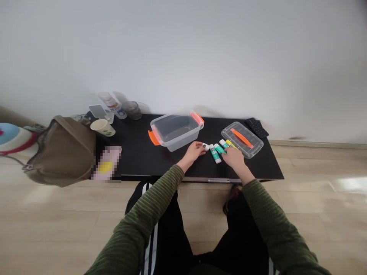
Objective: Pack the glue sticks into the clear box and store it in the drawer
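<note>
Fingertips of my left hand [195,151] are closed on a small white piece [205,147] with a dark spot; most of it is hidden, so its kind is unclear. Beside it a green-and-white glue stick [215,154] lies on the black table. My right hand [234,158] has its fingers closed at the near end of another green-and-white glue stick [219,148]. A third white-capped tube [223,143] and a yellow tube [231,144] lie along the same row, partly behind that hand.
Behind my left hand stands a clear plastic box [183,143] with orange latches. Its lid [256,151] with an orange handle lies at right, near a dark patterned pouch [257,127]. A paper cup [102,128], glass [132,110], spray can [113,105] and brown bag [69,152] are at left.
</note>
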Action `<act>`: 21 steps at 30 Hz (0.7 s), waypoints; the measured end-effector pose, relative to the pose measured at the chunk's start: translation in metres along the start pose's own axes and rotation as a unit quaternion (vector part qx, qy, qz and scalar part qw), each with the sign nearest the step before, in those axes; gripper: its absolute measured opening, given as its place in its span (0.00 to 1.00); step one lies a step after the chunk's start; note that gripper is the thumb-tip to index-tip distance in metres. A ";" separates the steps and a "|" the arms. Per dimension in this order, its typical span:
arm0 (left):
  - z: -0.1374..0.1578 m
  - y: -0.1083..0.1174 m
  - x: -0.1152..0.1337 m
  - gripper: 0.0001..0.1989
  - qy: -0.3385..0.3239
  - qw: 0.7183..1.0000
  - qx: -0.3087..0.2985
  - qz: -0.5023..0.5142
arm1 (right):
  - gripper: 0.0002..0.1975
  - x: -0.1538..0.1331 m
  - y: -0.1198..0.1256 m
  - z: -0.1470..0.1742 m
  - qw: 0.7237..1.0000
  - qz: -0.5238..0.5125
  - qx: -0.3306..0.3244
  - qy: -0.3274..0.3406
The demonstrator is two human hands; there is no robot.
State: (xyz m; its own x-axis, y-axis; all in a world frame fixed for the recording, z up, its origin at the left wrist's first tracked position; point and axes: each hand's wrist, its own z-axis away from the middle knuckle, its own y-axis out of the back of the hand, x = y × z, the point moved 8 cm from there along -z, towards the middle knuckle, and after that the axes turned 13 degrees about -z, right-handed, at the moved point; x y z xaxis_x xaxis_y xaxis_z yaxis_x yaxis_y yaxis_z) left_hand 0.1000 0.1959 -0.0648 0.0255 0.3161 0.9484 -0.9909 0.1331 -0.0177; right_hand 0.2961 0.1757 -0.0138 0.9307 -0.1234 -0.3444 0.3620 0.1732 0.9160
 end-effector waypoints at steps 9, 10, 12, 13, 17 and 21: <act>0.007 -0.002 0.012 0.05 0.028 0.980 -0.028 0.195 | 0.14 -0.017 0.022 0.022 0.976 -0.179 0.071 0.100; 0.006 -0.004 0.012 0.05 0.028 0.979 -0.032 0.199 | 0.14 -0.022 0.021 0.025 0.972 -0.194 0.065 0.118; 0.006 -0.005 0.014 0.05 0.023 0.979 -0.040 0.199 | 0.13 -0.029 0.018 0.028 0.964 -0.213 0.057 0.147; 0.006 -0.005 0.015 0.05 0.019 0.979 -0.042 0.197 | 0.14 -0.031 0.017 0.029 0.962 -0.217 0.059 0.157; 0.006 -0.003 0.017 0.07 0.005 0.982 -0.045 0.183 | 0.15 -0.032 0.019 0.029 0.953 -0.223 0.084 0.187; 0.007 -0.005 0.017 0.09 -0.002 0.984 -0.057 0.170 | 0.16 -0.032 0.019 0.029 0.951 -0.222 0.083 0.198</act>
State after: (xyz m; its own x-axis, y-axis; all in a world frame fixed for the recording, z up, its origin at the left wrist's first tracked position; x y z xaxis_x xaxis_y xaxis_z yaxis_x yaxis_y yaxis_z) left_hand 0.1040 0.1938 -0.0463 -0.3056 0.3566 0.8829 -0.9210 0.1246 -0.3691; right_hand 0.2712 0.1551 0.0205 0.6478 0.2346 -0.7248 0.7406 0.0291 0.6713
